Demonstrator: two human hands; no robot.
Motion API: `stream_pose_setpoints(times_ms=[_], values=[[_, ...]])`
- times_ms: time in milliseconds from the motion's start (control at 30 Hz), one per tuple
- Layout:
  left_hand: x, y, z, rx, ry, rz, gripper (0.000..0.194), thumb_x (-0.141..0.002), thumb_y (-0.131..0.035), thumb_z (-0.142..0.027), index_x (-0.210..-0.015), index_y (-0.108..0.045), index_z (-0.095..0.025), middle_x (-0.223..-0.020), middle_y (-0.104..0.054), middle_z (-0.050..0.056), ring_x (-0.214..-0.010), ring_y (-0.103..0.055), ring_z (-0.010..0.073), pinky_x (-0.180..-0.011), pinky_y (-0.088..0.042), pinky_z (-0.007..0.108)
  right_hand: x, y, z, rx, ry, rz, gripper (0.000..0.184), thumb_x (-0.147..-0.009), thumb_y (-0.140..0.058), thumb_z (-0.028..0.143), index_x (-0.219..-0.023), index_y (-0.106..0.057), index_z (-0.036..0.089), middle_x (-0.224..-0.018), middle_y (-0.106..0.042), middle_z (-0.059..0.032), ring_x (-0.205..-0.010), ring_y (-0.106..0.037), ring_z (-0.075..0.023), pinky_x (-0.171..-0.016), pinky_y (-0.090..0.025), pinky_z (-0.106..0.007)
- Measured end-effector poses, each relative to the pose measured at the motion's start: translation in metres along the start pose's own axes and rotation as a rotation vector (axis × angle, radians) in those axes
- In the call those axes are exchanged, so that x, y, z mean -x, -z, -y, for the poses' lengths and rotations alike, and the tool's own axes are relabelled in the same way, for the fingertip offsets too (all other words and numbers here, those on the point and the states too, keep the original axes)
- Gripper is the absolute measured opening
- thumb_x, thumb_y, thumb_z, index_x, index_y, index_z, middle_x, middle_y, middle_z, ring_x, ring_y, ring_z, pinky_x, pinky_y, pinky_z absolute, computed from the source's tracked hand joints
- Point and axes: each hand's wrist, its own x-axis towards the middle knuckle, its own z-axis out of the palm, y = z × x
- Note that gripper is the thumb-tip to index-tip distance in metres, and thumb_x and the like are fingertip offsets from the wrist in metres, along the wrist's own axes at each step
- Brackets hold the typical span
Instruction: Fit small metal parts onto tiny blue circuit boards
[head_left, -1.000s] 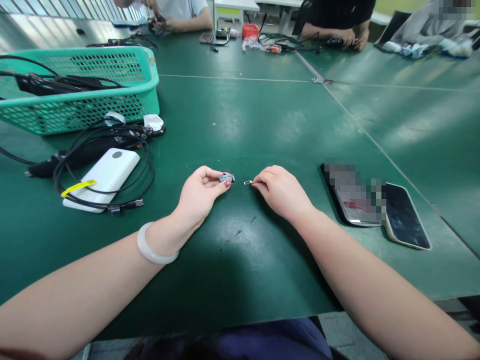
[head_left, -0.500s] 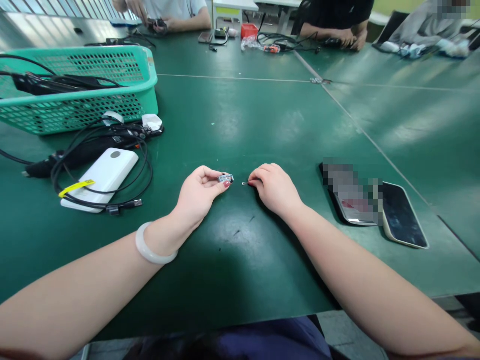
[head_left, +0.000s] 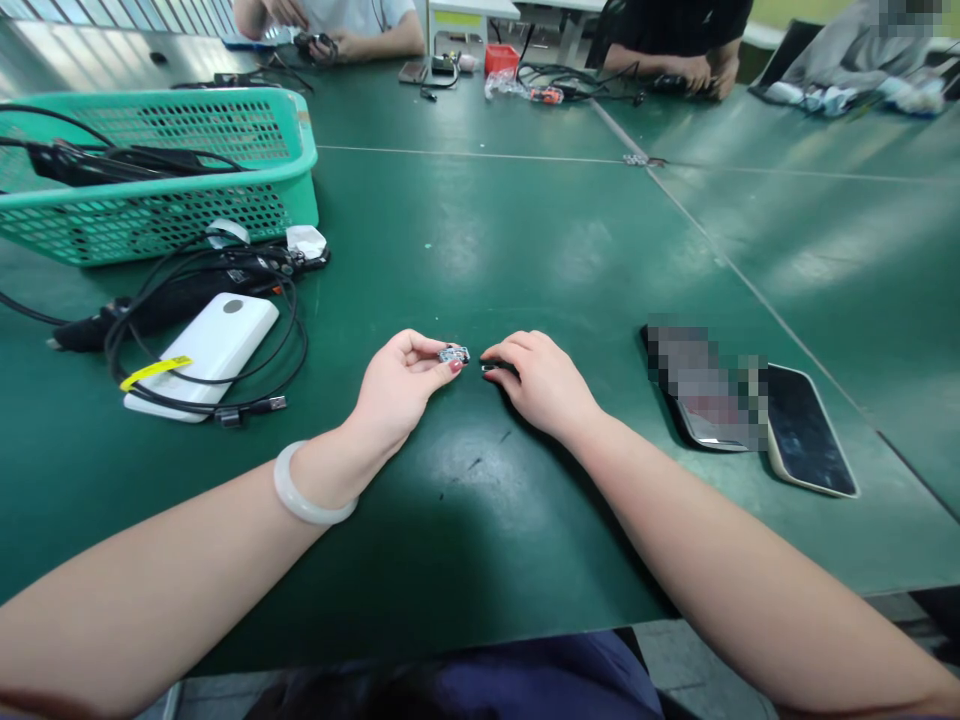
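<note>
My left hand (head_left: 401, 383) rests on the green table (head_left: 480, 250) and pinches a tiny blue-and-silver circuit piece (head_left: 452, 354) between thumb and forefinger. My right hand (head_left: 538, 380) lies just to its right, fingers curled down over a small dark part (head_left: 491, 367) at its fingertips; the little metal piece seen earlier is hidden under the fingers. The two hands are almost touching. A pale bangle (head_left: 304, 492) circles my left wrist.
A white power bank (head_left: 206, 352) tangled in black cables (head_left: 187, 290) lies at left, before a teal mesh basket (head_left: 161, 170). Two phones (head_left: 806, 430) lie at right. Other people's hands work at the far edge among cables and a red box (head_left: 500, 60).
My right hand has slid left toward my left hand, closing the gap. The small metal piece at its fingertips is now covered. My left hand has stayed put.
</note>
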Motion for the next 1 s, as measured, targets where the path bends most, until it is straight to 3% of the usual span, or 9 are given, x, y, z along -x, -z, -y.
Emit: stream_pose_setpoints(times_ms=[133,400,633,733,833,1000], values=[[0.0,0.0,-0.001,-0.005,0.003,-0.006,0.031,-0.058,-0.082,-0.017,-0.075,-0.057,-0.016,-0.084,-0.072,0.004,-0.083,-0.069,0.0154,-0.09,-0.051,0.036,-0.002,-0.006,-0.001,-0.042,-0.015,0.023,0.018,-0.089,-0.05,0.013,-0.084,-0.066,0.019,-0.09,-0.065,-0.005,-0.088,-0.058,-0.0185,-0.082,-0.045,-0.03],[0.0,0.0,0.0,0.0,0.004,0.0,0.031,-0.058,-0.083,-0.017,-0.077,-0.057,-0.015,-0.083,-0.073,0.003,-0.083,-0.069,0.0144,-0.089,-0.051,0.034,0.0,-0.004,-0.002,-0.101,-0.044,0.003,0.02,-0.089,-0.046,0.011,-0.079,-0.061,0.018,-0.083,-0.062,-0.005,-0.081,-0.056,-0.0171,-0.077,-0.043,-0.029],[0.001,0.0,-0.002,-0.001,0.014,0.001,0.033,-0.057,-0.084,-0.018,-0.076,-0.057,-0.015,-0.083,-0.073,0.003,-0.082,-0.069,0.0142,-0.088,-0.051,0.034,0.001,0.002,-0.004,-0.347,-0.114,-0.169,0.026,-0.086,-0.046,0.008,-0.092,-0.068,0.02,-0.088,-0.067,-0.0036,-0.081,-0.061,-0.0148,-0.08,-0.046,-0.029],[0.001,0.0,-0.002,-0.003,0.015,-0.003,0.033,-0.056,-0.084,-0.018,-0.075,-0.057,-0.015,-0.083,-0.073,0.003,-0.082,-0.069,0.0146,-0.088,-0.051,0.035,0.002,0.002,-0.007,-0.398,-0.133,-0.213,0.026,-0.086,-0.046,0.01,-0.085,-0.07,0.021,-0.082,-0.064,-0.0027,-0.077,-0.059,-0.0145,-0.077,-0.046,-0.03],[0.001,0.0,-0.002,0.001,0.019,-0.005,0.033,-0.056,-0.084,-0.018,-0.075,-0.057,-0.015,-0.082,-0.073,0.003,-0.082,-0.07,0.0152,-0.089,-0.051,0.036,0.002,0.002,-0.009,-0.53,-0.243,-0.202,0.022,-0.085,-0.049,0.014,-0.083,-0.069,0.021,-0.072,-0.061,-0.0001,-0.065,-0.056,-0.0121,-0.07,-0.047,-0.029],[0.0,0.0,-0.001,-0.004,0.021,0.002,0.033,-0.057,-0.084,-0.018,-0.076,-0.056,-0.015,-0.083,-0.073,0.004,-0.083,-0.07,0.0158,-0.09,-0.051,0.037,-0.001,0.006,-0.004,-0.982,-0.477,-0.121,0.007,-0.08,-0.06,0.021,-0.08,-0.065,0.017,-0.056,-0.06,0.0029,-0.049,-0.055,-0.0092,-0.055,-0.048,-0.026]])
